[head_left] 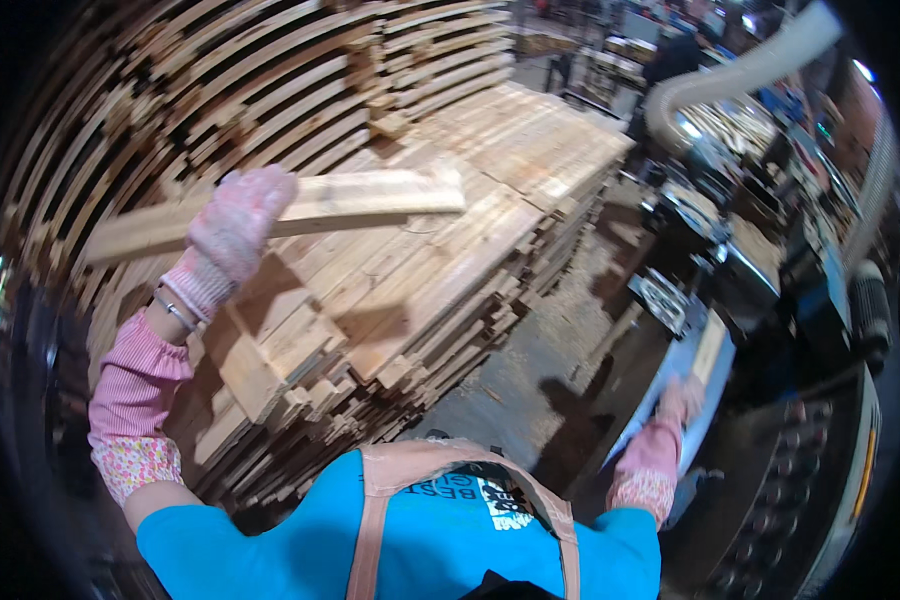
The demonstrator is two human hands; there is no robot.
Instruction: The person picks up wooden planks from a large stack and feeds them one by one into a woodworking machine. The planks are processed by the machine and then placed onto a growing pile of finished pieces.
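Observation:
My left hand point(238, 232), in a pink and white knit glove, is closed around a wooden board point(370, 196) and holds it above the lumber stack point(440, 270). The board runs roughly left to right, its ends sticking out on both sides of the hand. Far to the right, my gloved right hand point(679, 400) is at the near end of a second wooden piece point(708, 347). That piece lies on the smooth metal bed point(660, 385) of a machine, pointing toward its feed opening point(662, 300). The right fingers are blurred, but they appear wrapped on the wood.
Tall rows of stacked slats point(270, 70) rise at the far left. Sawdust lies on the floor point(540, 370) between stack and machine. A thick pale hose point(740, 75) arches over the machinery at the back right. A dark panel with several round rollers or knobs point(780, 500) stands at the near right.

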